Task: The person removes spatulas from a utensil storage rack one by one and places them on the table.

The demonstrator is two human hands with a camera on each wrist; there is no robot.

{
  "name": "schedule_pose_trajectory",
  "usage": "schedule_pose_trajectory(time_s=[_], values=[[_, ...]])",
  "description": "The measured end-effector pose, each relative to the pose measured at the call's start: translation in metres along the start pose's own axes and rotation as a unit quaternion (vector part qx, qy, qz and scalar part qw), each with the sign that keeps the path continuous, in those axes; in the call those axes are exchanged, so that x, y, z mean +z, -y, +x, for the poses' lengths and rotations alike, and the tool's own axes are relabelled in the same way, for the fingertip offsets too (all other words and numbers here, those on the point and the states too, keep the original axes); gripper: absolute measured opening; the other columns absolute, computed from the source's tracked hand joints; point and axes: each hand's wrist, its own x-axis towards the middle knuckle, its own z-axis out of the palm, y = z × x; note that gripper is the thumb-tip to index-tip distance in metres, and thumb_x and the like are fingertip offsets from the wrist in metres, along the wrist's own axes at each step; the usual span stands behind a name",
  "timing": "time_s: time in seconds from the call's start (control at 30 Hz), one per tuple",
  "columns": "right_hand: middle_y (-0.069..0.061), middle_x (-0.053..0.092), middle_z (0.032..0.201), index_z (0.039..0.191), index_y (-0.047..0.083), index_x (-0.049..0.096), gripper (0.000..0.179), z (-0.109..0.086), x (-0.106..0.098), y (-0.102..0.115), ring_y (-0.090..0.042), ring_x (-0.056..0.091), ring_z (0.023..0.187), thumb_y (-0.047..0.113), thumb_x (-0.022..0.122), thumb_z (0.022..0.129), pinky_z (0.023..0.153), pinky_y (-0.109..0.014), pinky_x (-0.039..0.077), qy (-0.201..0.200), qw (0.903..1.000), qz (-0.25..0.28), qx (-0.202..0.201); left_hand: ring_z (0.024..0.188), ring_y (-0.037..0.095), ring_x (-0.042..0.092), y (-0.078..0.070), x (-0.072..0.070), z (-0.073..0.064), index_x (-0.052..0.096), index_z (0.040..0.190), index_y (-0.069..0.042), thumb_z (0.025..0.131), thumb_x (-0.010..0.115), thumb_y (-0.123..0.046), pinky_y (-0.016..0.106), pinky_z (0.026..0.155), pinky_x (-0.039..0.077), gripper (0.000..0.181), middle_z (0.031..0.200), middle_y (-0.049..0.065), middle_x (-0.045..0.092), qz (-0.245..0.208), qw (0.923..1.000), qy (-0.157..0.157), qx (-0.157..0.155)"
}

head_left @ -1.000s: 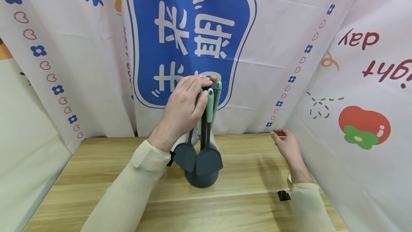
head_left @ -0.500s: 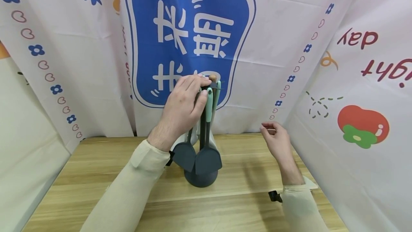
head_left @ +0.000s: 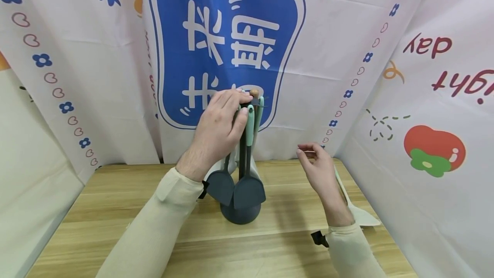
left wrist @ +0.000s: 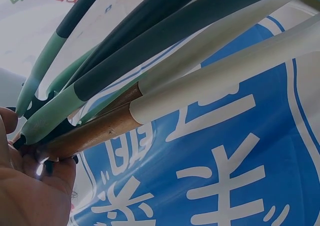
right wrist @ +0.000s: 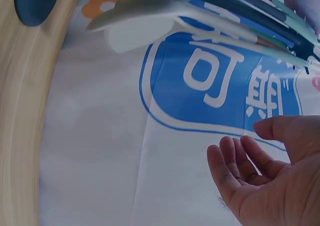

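Utensil stand (head_left: 241, 216) upright near the middle of the wooden bench (head_left: 104, 200), hung with dark turners (head_left: 249, 192) at the front and brown-handled pale utensils (left wrist: 215, 80) behind. Of the two hands, left hand (head_left: 221, 121) holding the stand at its top, fingers over it and thumb down the near side; right hand (head_left: 321, 170) carrying nothing, in the air toward the bench's back edge, right of the stand and apart from it, thumb and fingers moderately parted. Pale turner (head_left: 366, 218) with mint handle lying loose by the bench's right edge, partly hidden by the right forearm (head_left: 335, 207). Likely step in hand: steadying the stand between moves of single utensils. Probably called for next: brace the stand with the left, close the right fingers on one handle, and avoid knocking its neighbours. On or off the stand: cannot tell.
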Motion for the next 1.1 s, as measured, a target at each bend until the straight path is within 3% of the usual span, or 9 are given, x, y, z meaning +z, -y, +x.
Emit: schedule_pose_trajectory(time_s=[0.27,0.53,0.8,1.1], values=[[-0.025,0.072,0.142,0.143,-0.003,0.072,0.030,-0.010,0.014,0.017,-0.006,0.075,0.110,0.014,0.069,0.118,0.101,-0.018,0.068,0.042,0.9931,0.109,0.012,0.163,0.034,0.057,-0.001,0.001,0.000,0.070,0.154,-0.009,0.121,0.045,-0.029,0.051,0.144,0.043,0.045,0.161,0.012,0.071,0.000,1.0000,0.001,-0.001],[-0.024,0.071,0.140,0.144,-0.008,0.068,0.030,-0.015,0.032,0.027,-0.004,0.078,0.110,0.007,0.067,0.118,0.102,-0.021,0.069,0.078,0.9759,0.201,0.029,0.165,0.034,0.055,-0.001,0.000,0.000,0.070,0.155,-0.010,0.122,0.047,-0.029,0.051,0.145,0.042,0.044,0.161,0.011,0.071,0.004,1.0000,0.002,0.000],[-0.007,0.073,0.131,0.147,-0.012,0.063,0.033,-0.019,0.053,0.031,-0.011,0.080,0.116,0.002,0.065,0.117,0.107,-0.026,0.070,0.099,0.9484,0.300,0.032,0.166,0.034,0.055,-0.001,0.000,0.000,0.069,0.155,-0.010,0.122,0.046,-0.029,0.051,0.145,0.042,0.045,0.162,0.011,0.071,0.005,1.0000,0.006,-0.002],[-0.001,0.076,0.132,0.150,-0.006,0.064,0.034,-0.025,0.073,0.040,-0.012,0.079,0.126,0.002,0.066,0.117,0.117,-0.026,0.066,0.124,0.9214,0.366,0.040,0.166,0.034,0.055,-0.001,0.000,-0.001,0.069,0.155,-0.009,0.122,0.047,-0.029,0.052,0.145,0.042,0.045,0.162,0.012,0.071,0.001,1.0000,0.004,-0.002]])
